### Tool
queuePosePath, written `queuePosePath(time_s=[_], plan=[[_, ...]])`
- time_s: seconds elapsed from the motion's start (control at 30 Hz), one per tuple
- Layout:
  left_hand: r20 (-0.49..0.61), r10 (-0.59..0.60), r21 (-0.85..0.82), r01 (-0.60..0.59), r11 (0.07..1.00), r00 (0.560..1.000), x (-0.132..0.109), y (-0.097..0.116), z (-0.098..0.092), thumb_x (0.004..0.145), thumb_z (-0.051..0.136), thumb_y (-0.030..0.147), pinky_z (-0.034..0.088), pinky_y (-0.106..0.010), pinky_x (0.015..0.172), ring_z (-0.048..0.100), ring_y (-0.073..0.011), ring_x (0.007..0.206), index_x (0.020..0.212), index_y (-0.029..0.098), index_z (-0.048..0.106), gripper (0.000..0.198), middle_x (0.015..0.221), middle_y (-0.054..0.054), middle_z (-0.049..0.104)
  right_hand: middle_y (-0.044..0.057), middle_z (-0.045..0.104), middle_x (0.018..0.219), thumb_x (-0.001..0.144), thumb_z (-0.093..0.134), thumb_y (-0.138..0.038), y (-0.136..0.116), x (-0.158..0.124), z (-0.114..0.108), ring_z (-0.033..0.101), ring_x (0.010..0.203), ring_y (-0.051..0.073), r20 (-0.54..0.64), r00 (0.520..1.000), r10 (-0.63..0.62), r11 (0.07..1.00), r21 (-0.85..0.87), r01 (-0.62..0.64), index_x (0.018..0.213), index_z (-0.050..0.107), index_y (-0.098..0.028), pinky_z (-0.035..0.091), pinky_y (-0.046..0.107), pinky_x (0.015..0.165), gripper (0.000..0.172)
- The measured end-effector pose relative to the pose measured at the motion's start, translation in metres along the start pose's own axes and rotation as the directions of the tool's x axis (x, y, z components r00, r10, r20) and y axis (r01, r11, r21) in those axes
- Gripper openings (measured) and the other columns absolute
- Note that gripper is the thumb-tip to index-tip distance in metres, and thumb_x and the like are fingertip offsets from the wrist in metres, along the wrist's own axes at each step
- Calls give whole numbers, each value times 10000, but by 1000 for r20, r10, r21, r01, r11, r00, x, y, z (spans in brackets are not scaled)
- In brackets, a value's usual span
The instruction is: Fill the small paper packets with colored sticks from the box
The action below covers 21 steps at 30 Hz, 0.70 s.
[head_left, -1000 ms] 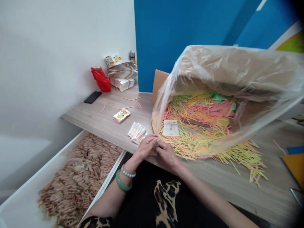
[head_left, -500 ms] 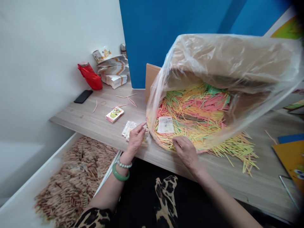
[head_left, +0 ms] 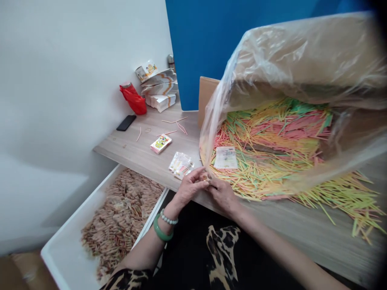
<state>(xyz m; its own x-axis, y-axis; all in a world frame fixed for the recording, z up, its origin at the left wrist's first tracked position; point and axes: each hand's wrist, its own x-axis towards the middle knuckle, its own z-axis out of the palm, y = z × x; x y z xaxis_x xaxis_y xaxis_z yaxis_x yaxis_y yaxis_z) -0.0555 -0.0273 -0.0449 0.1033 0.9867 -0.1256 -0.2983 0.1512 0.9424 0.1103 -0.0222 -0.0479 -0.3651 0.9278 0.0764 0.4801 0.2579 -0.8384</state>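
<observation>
My left hand and my right hand meet at the desk's front edge, fingertips pinched together. Something small lies between them, too hidden to name. Just beyond my left hand are several small clear printed packets. Beyond my right hand a carton lined with a clear plastic bag opens towards me. Thin yellow, pink and green sticks fill it and spill onto the desk. On the sticks rests a flat whitish printed packet.
A white bin of many small brownish bundles stands below left. On the desk are a small printed box, loose pink sticks, a black phone, a red bag and stacked printed card.
My right hand has left the sticks and come leftward to meet my left hand. My left hand has moved off the small packets, uncovering them. The view has shifted left.
</observation>
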Motion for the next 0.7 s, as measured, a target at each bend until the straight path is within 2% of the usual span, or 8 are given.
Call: queuePosePath(time_s=[0.1, 0.27, 0.43, 0.53, 0.57, 0.63, 0.67, 0.7], plan=[[35, -44, -13, 45, 999, 998, -3, -7, -6, 603, 905, 263, 504, -347, 941, 673, -222, 1011, 1179, 186, 733, 606, 1081, -67, 763, 41, 748, 833, 885, 538, -265, 2, 1, 5, 659, 801, 207, 37, 998, 40, 998, -44, -39, 811, 754, -231, 466, 311, 760, 231], [-3, -22, 40, 22, 999, 1000, 0, 5, -1, 670, 865, 323, 512, -315, 838, 656, -172, 809, 850, 146, 768, 270, 822, -35, 738, 12, 733, 775, 872, 538, -261, -3, 1, 4, 648, 749, 185, 30, 998, 53, 998, 28, -54, 752, 733, -230, 456, 285, 725, 231], [18, -70, -21, 70, 997, 997, 12, 14, 2, 581, 902, 337, 472, -262, 682, 588, -129, 663, 717, 133, 717, 308, 690, -11, 679, -26, 615, 555, 797, 534, -200, -5, 2, -2, 572, 579, 151, 51, 983, 177, 973, 140, -182, 569, 616, -212, 421, 262, 615, 243], [-51, -52, -3, 52, 999, 997, 22, 11, -2, 582, 884, 353, 409, -239, 589, 496, -97, 560, 604, 147, 610, 344, 583, 32, 580, -22, 636, 598, 801, 544, -236, -5, 5, -17, 576, 601, 155, 92, 985, 149, 978, 132, -160, 614, 637, -212, 413, 259, 596, 211], [-86, -28, 43, 32, 999, 996, 26, 10, -4, 623, 856, 363, 396, -240, 576, 475, -96, 544, 601, 156, 586, 340, 571, 40, 555, -14, 665, 659, 818, 551, -263, -4, 8, -24, 591, 645, 162, 66, 990, 122, 988, 87, -127, 673, 666, -216, 420, 261, 614, 191], [-157, 89, 254, -47, 966, 984, 34, 7, -11, 750, 757, 347, 407, -258, 603, 496, -120, 576, 650, 172, 598, 256, 602, 30, 562, 18, 706, 810, 862, 553, -334, 3, 16, -41, 615, 751, 184, -98, 990, 106, 990, -85, -115, 830, 706, -228, 435, 279, 670, 189], [-171, 182, 413, -97, 905, 968, 39, 6, -14, 808, 699, 314, 426, -275, 644, 532, -142, 628, 700, 179, 627, 187, 649, 11, 595, 42, 710, 864, 881, 547, -375, 8, 22, -50, 618, 786, 199, -221, 968, 121, 967, -193, -165, 889, 708, -229, 439, 294, 691, 217], [-157, 280, 587, -138, 797, 947, 43, 4, -18, 853, 644, 270, 441, -297, 700, 569, -168, 701, 763, 185, 660, 126, 711, -14, 633, 71, 710, 910, 886, 547, -401, 13, 29, -58, 620, 820, 218, -338, 931, 135, 926, -291, -240, 942, 706, -226, 443, 312, 712, 243]])
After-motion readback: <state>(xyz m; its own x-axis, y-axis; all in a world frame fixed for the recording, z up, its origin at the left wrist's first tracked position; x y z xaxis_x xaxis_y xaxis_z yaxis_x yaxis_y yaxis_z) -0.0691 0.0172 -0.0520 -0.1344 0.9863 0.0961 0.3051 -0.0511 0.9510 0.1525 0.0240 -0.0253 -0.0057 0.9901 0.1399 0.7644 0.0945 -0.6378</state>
